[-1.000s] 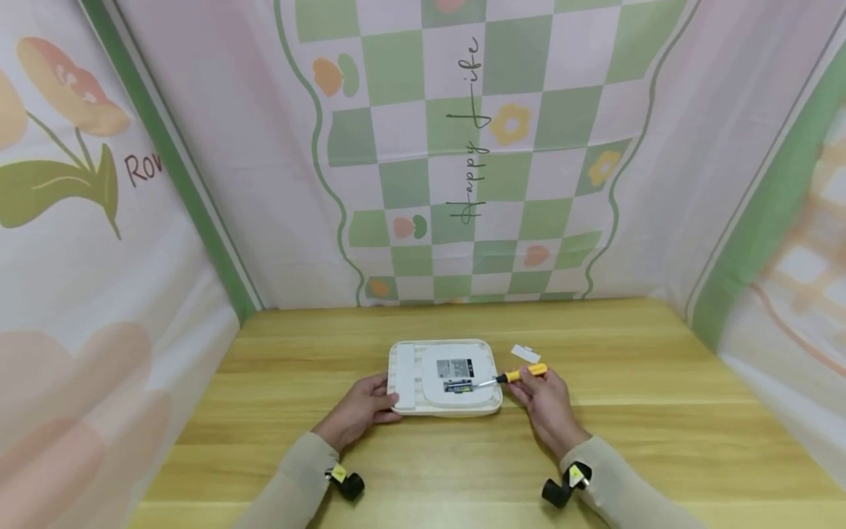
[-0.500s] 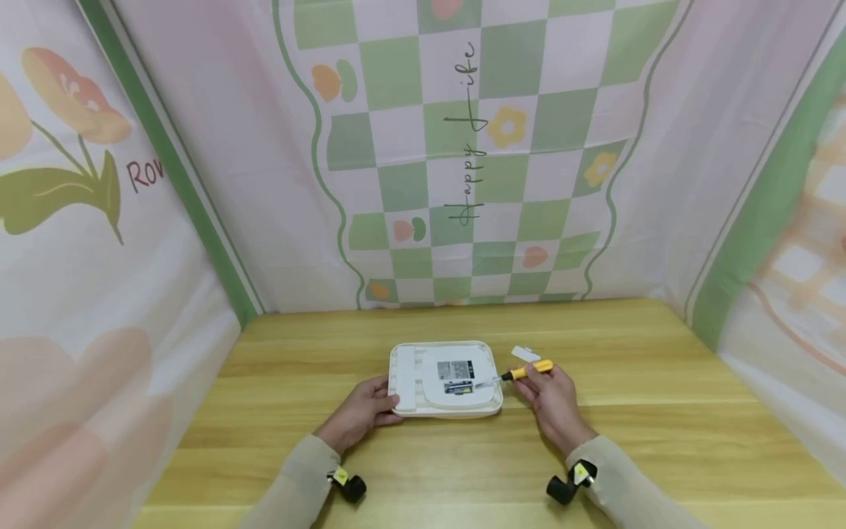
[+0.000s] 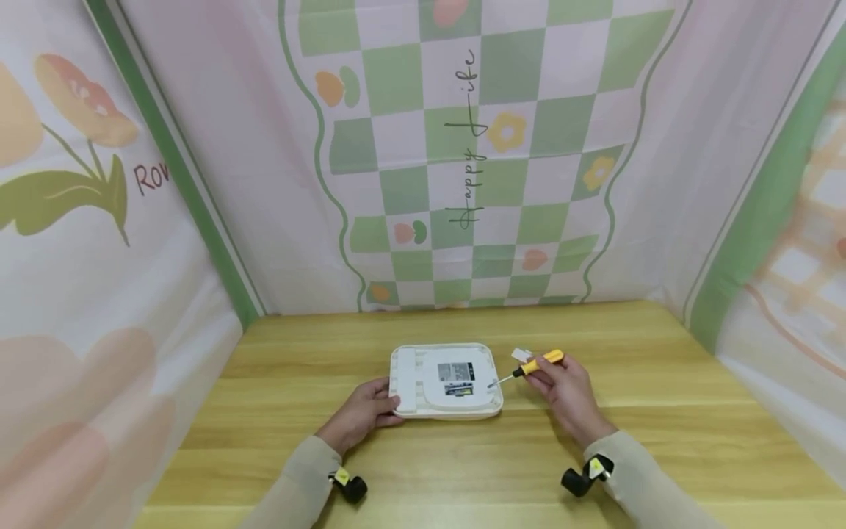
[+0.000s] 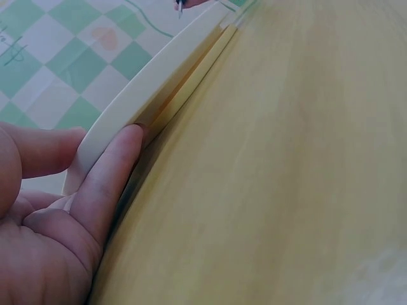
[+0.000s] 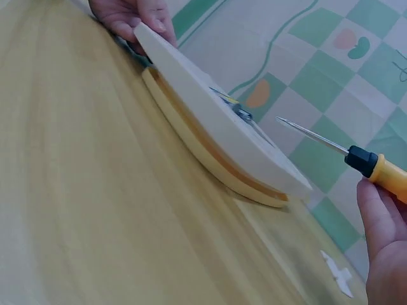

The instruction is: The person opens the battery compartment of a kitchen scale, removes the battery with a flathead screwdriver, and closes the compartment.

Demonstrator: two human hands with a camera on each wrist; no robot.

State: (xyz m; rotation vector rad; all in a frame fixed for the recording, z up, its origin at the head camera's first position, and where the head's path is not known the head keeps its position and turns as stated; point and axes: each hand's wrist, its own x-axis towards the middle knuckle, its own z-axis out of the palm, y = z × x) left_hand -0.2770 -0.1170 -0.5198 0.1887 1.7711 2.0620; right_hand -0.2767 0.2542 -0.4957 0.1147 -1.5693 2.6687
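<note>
A flat white rounded-corner device (image 3: 406, 378) lies on the table, its battery bay facing up. Batteries (image 3: 459, 389) sit in the open bay, below a printed grey label (image 3: 452, 371). At the device's left edge, my left hand (image 3: 362, 411) grips it, thumb on top and fingers under the rim (image 4: 121, 105). My right hand (image 3: 570, 397) holds a screwdriver (image 3: 543, 361) by its yellow handle. The metal shaft (image 5: 311, 135) points left, and the tip is in the air, apart from the batteries, over the device's right edge in the head view.
Behind the screwdriver lies a small white cover (image 3: 521, 355), partly hidden by the right hand. The wooden table (image 3: 297, 345) ends at a hanging patterned cloth (image 3: 456, 184), with more cloth at both sides.
My right hand has drawn the screwdriver to the right and up, its tip leaving the battery bay. The left hand keeps its grip on the device. The batteries stay in the bay.
</note>
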